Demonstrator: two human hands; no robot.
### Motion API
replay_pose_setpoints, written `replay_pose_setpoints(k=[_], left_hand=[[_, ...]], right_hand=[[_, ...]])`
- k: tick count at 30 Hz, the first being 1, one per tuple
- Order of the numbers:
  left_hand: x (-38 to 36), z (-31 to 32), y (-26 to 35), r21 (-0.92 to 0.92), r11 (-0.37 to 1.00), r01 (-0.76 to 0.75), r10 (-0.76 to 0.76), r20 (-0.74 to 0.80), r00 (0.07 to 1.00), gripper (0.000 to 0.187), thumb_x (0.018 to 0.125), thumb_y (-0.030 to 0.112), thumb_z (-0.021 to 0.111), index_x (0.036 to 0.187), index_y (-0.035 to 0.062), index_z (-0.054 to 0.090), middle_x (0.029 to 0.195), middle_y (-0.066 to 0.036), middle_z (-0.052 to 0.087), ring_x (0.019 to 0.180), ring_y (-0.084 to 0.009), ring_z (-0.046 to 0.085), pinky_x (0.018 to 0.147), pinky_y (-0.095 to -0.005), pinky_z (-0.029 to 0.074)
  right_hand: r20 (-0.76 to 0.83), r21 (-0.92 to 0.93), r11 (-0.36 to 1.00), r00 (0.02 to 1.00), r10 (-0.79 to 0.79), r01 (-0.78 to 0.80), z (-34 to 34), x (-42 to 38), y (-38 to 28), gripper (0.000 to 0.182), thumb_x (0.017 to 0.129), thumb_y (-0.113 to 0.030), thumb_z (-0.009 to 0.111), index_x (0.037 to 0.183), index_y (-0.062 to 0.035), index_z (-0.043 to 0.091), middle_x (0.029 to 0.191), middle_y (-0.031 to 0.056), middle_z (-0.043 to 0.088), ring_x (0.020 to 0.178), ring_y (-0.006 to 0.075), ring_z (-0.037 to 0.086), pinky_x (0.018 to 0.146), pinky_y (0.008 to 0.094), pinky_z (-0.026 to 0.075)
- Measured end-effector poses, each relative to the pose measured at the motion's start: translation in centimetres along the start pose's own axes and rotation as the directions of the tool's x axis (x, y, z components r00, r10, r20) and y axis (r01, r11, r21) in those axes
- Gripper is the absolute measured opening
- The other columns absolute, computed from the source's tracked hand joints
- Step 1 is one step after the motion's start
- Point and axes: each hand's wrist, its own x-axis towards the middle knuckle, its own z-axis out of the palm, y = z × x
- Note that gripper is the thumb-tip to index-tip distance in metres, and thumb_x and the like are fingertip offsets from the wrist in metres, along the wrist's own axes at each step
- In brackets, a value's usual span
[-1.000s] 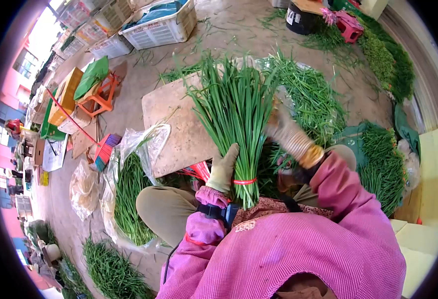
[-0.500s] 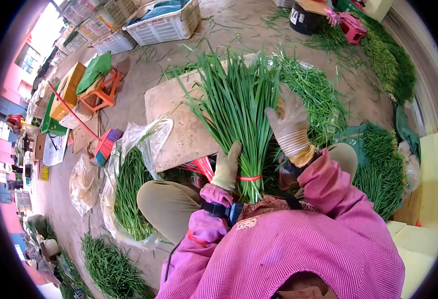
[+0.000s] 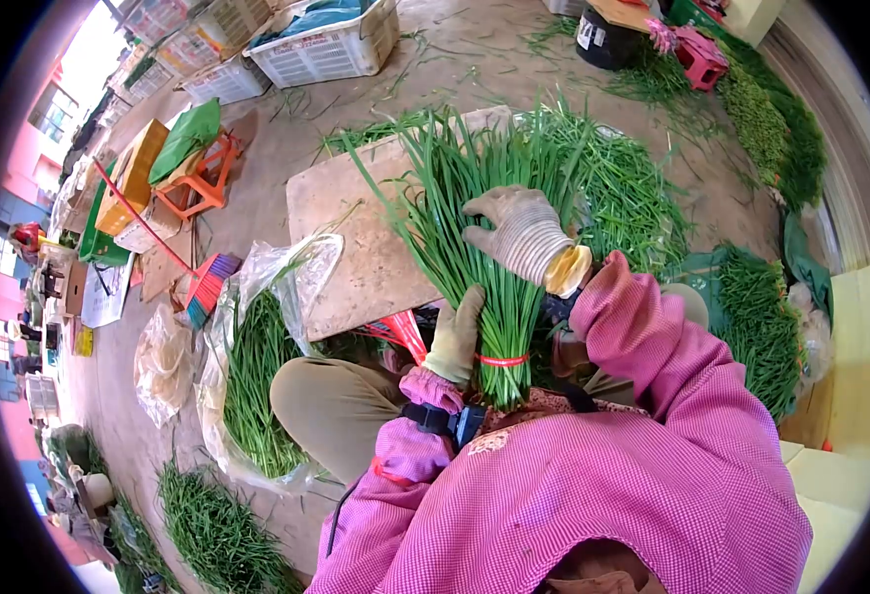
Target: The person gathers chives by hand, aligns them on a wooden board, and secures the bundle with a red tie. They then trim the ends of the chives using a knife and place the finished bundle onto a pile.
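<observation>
A bundle of long green garlic chives point(image 3: 499, 332), bound near its base with a red tie point(image 3: 503, 361), stands upright between my knees, leaves fanning up and away. My left hand point(image 3: 455, 339), in a pale glove, grips it from the left side just above the tie. Across the front of the leaves lies my right hand point(image 3: 522, 230), in a grey glove with a ribbed cuff, fingers stretched out and touching them. Red ties point(image 3: 402, 332) hang by my left wrist, partly hidden. Behind the bundle lies a worn board point(image 3: 341, 223).
Loose chives point(image 3: 628, 198) are heaped behind my right hand. More lie in a plastic-lined pile point(image 3: 257, 396) to the left and a pile point(image 3: 752, 322) at the right. A broom point(image 3: 207, 287), an orange stool point(image 3: 200, 178) and a white crate point(image 3: 331, 49) stand farther off.
My right hand has moved left from beside the bundle onto the front of its leaves. The bundle has shifted slightly, its tie a little lower and to the right. My left hand keeps its grip.
</observation>
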Motion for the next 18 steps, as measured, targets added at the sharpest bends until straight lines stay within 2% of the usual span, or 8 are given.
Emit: replay_pose_setpoints(k=[4, 6, 8, 10, 11, 14, 15, 18], left_hand=[[0.3, -0.3, -0.4, 0.017, 1.0, -0.016, 0.016, 0.022, 1.0, 0.035, 0.101, 0.026, 0.047, 0.121, -0.0022, 0.054, 0.106, -0.008, 0.066, 0.088, -0.0167, 0.066, 0.078, -0.0299, 0.055], [0.0, 0.2, 0.1, 0.004, 1.0, -0.019, 0.019, 0.017, 1.0, 0.035, 0.102, 0.026, 0.047, 0.121, -0.0023, 0.055, 0.106, -0.008, 0.066, 0.088, -0.0167, 0.066, 0.079, -0.0299, 0.054], [-0.1, 0.1, 0.3, -0.009, 1.0, -0.02, 0.02, 0.011, 1.0, 0.035, 0.102, 0.026, 0.046, 0.121, -0.0024, 0.055, 0.106, -0.008, 0.066, 0.088, -0.0168, 0.066, 0.079, -0.0298, 0.054], [0.2, -0.3, 0.0, -0.01, 1.0, 0.015, -0.015, 0.059, 0.998, 0.035, 0.102, 0.025, 0.046, 0.121, -0.0025, 0.055, 0.107, -0.008, 0.066, 0.09, -0.0168, 0.066, 0.08, -0.0302, 0.054], [0.3, -0.2, 0.0, -0.009, 1.0, 0.014, -0.013, 0.062, 0.998, 0.035, 0.102, 0.025, 0.046, 0.121, -0.0025, 0.055, 0.107, -0.008, 0.066, 0.09, -0.0168, 0.066, 0.08, -0.0302, 0.054], [0.3, -0.4, -0.4, 0.035, 0.999, -0.033, 0.031, 0.044, 0.999, 0.035, 0.102, 0.025, 0.045, 0.122, -0.0026, 0.055, 0.106, -0.008, 0.066, 0.09, -0.0169, 0.066, 0.081, -0.0304, 0.054], [0.5, -0.6, -0.8, 0.043, 0.998, -0.035, 0.033, 0.043, 0.999, 0.035, 0.102, 0.025, 0.045, 0.122, -0.0025, 0.055, 0.106, -0.008, 0.066, 0.09, -0.017, 0.066, 0.081, -0.0303, 0.054], [0.6, -0.9, -1.2, 0.029, 1.0, -0.011, 0.01, 0.05, 0.999, 0.035, 0.102, 0.024, 0.045, 0.123, -0.0016, 0.054, 0.106, -0.008, 0.066, 0.089, -0.0166, 0.065, 0.08, -0.0303, 0.054]], right_hand=[[0.048, -0.104, 0.993, 0.997, 0.064, -0.059, -0.2, 0.1, -0.7, 0.058, 0.081, -0.038, 0.066, 0.132, -0.0135, 0.055, 0.124, 0.0158, 0.061, 0.117, 0.0326, 0.056, 0.102, 0.0422, 0.042], [-0.117, -0.105, 0.994, 0.992, -0.052, 0.04, 0.4, 0.1, -0.3, 0.061, 0.081, -0.033, 0.067, 0.136, -0.0144, 0.05, 0.127, 0.0135, 0.059, 0.119, 0.0317, 0.055, 0.103, 0.0423, 0.042], [-0.036, -0.08, 0.996, 0.999, -0.038, 0.035, 0.7, 0.2, 0.1, 0.063, 0.081, -0.029, 0.067, 0.14, -0.0165, 0.047, 0.135, 0.0126, 0.054, 0.128, 0.0318, 0.049, 0.107, 0.0426, 0.039], [0.001, -0.225, 0.974, 1.0, 0.002, -0.002, 1.1, 0.4, 0.1, 0.062, 0.084, -0.032, 0.062, 0.142, -0.02, 0.045, 0.142, 0.0093, 0.049, 0.134, 0.0319, 0.041, 0.111, 0.0424, 0.034], [0.082, -0.187, 0.982, 0.996, 0.043, -0.027, 0.5, 0.5, -0.1, 0.063, 0.085, -0.032, 0.061, 0.144, -0.022, 0.043, 0.147, 0.0098, 0.044, 0.139, 0.0349, 0.035, 0.115, 0.0432, 0.028], [0.067, -0.158, 0.987, 0.997, 0.045, -0.034, 1.0, 0.9, 0.6, 0.062, 0.085, -0.034, 0.061, 0.144, -0.0218, 0.044, 0.148, 0.0087, 0.043, 0.139, 0.0357, 0.035, 0.116, 0.0448, 0.027], [0.124, -0.142, 0.989, 0.99, 0.062, -0.044, 0.7, 1.2, 0.7, 0.065, 0.086, -0.041, 0.061, 0.146, -0.0225, 0.041, 0.152, 0.0103, 0.038, 0.142, 0.037, 0.03, 0.118, 0.0465, 0.02], [0.157, -0.124, 0.99, 0.983, 0.091, -0.072, -0.3, 0.8, -0.3, 0.071, 0.085, -0.048, 0.061, 0.148, -0.0238, 0.039, 0.155, 0.0125, 0.033, 0.145, 0.038, 0.023, 0.119, 0.0491, 0.013]])
